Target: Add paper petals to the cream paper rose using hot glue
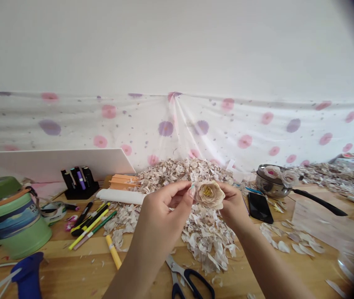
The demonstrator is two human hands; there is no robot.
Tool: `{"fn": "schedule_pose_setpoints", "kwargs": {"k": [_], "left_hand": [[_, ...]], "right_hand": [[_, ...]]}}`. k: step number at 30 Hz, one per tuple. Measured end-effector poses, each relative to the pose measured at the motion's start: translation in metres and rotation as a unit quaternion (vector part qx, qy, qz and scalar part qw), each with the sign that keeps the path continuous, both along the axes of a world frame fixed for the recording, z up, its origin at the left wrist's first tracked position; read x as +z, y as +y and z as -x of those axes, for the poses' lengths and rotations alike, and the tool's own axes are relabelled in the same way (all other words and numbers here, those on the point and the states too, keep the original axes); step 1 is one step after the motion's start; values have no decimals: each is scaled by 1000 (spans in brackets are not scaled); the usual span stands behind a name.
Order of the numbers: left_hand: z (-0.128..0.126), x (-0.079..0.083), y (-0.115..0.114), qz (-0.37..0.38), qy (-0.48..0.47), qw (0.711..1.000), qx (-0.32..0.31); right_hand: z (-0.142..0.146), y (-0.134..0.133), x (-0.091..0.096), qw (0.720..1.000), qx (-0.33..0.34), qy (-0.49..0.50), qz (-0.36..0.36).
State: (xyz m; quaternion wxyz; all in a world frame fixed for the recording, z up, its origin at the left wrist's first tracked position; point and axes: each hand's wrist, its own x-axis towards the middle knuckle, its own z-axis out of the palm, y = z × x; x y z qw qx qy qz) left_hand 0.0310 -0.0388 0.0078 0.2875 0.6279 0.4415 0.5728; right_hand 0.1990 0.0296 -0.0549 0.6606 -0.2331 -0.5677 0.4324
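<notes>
Cream artificial flower (pixel 210 195): likely light, fragile, best held by its base; left hand (pixel 163 216) pinches its left edge, right hand (pixel 233 204) behind right edge, can't tell grip

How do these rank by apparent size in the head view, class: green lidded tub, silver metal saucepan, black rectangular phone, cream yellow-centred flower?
1. Green lidded tub
2. Silver metal saucepan
3. Black rectangular phone and cream yellow-centred flower: too alike to rank; the flower may be nearer the camera.

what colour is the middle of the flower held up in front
Yellow: the flower has a yellow centre, best seen in the head view.
</notes>
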Motion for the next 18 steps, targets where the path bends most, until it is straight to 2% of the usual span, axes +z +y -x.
{"fn": "schedule_pose_setpoints", "kwargs": {"k": [4,10,18], "left_hand": [[2,1,0,21,11,1000,-14],[0,3,2,53,8,998,-22],[0,2,4,40,-11,997,-62]], "right_hand": [[-5,-1,2,998,17,-49,-24],[-11,-1,2,993,-1,-113,-31],[-14,-2,2,987,22,-155,-28]]}}
